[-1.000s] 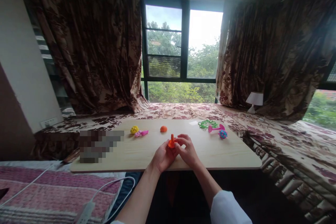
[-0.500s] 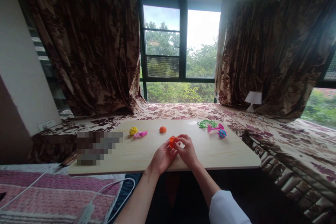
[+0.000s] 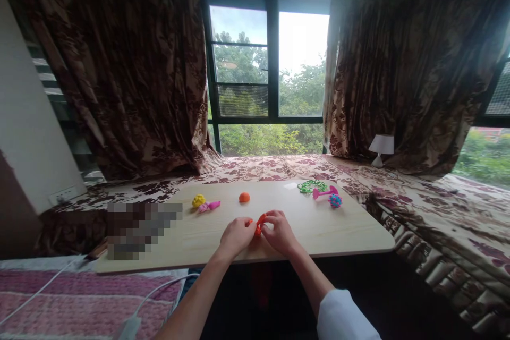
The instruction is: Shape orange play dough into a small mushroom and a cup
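Above the near edge of the table, my left hand (image 3: pixel 238 236) and my right hand (image 3: pixel 279 231) are close together. Between them is a bright orange piece (image 3: pixel 261 219), bent and thin-looking. Pinched fingers of my right hand hold its upper part. A bit of the same orange shows at my left fingertips; whether it is one piece or two I cannot tell. Beyond the hands, an orange dome-shaped piece (image 3: pixel 244 197) rests on the table (image 3: pixel 215 223). To the left lie a lumpy yellow thing (image 3: pixel 198 201) and a pink thing (image 3: pixel 209 206) with a twisted end.
At the table's right stand green looped strands (image 3: pixel 312 186), a pink dumbbell-shaped toy (image 3: pixel 324 192) and a blue spiky ball (image 3: pixel 335 201) with pink dots. A blurred-out patch covers the left end. A small white lamp (image 3: pixel 381 149) sits on the cloth-covered ledge. A white cable (image 3: pixel 159 288) crosses the bed.
My left hand has turned from palm-up to palm-down. The orange piece looked cupped before and now looks bent and more spread between the fingers. The view has shifted slightly.
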The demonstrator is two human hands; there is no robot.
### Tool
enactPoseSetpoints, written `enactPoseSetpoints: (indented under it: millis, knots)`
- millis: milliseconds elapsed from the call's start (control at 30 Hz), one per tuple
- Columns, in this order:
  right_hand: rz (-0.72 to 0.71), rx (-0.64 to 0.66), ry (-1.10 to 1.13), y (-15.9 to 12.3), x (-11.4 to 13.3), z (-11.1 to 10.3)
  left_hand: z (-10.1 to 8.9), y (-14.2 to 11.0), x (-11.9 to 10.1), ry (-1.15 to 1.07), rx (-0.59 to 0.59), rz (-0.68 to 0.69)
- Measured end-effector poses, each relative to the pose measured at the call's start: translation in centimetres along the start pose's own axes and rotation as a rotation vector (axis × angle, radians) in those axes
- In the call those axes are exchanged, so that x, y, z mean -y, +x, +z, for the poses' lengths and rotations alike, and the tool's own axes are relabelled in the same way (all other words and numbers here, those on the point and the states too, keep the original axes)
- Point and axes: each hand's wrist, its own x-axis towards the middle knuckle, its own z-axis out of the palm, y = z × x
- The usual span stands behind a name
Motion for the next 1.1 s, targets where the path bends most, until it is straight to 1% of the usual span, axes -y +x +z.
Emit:
enactPoseSetpoints:
  millis: [67,133,233,300,367,433,533,633,767,900,1000,1100]
  knots:
    - [-0.019,0.080,-0.041,-0.1,-0.1,0.1,-0.8,0.1,0.5,0.040,-0.012,0.002]
    - [-0.031,0.131,-0.073,-0.1,0.0,0.1,-1.5,0.2,1.0,0.063,-0.034,0.003]
    - [-0.034,0.160,-0.098,-0.1,0.2,0.0,-1.9,0.1,1.6,0.067,-0.087,0.011]
    - [-0.039,0.172,-0.104,-0.1,0.5,-0.1,-1.8,-0.2,2.0,0.037,-0.131,0.062]
    - [-0.053,0.172,-0.107,-0.1,0.7,-0.2,-1.5,-0.6,2.5,-0.039,-0.153,0.126]
    - [-0.072,0.160,-0.108,-0.1,0.8,-0.3,-1.0,-0.9,2.8,-0.114,-0.152,0.151]
    - [-0.088,0.154,-0.105,-0.2,0.9,-0.3,-0.4,-1.0,2.9,-0.157,-0.153,0.114]
    - [-0.087,0.173,-0.099,-0.3,0.8,-0.2,-0.2,-1.0,2.7,-0.119,-0.160,0.087]
    - [-0.099,0.191,-0.081,-0.2,0.9,-0.2,-0.6,-0.8,2.6,-0.043,-0.131,0.090]
    - [-0.112,0.102,-0.036,-0.3,1.4,-0.5,-1.4,-1.2,3.1,-0.112,-0.074,0.150]
    - [-0.114,0.066,-0.015,-0.3,1.6,-0.7,-1.9,-1.8,3.2,-0.123,-0.077,0.208]
    - [-0.053,0.080,-0.024,-0.2,1.5,-0.4,-1.9,-2.2,2.9,-0.136,-0.102,0.192]
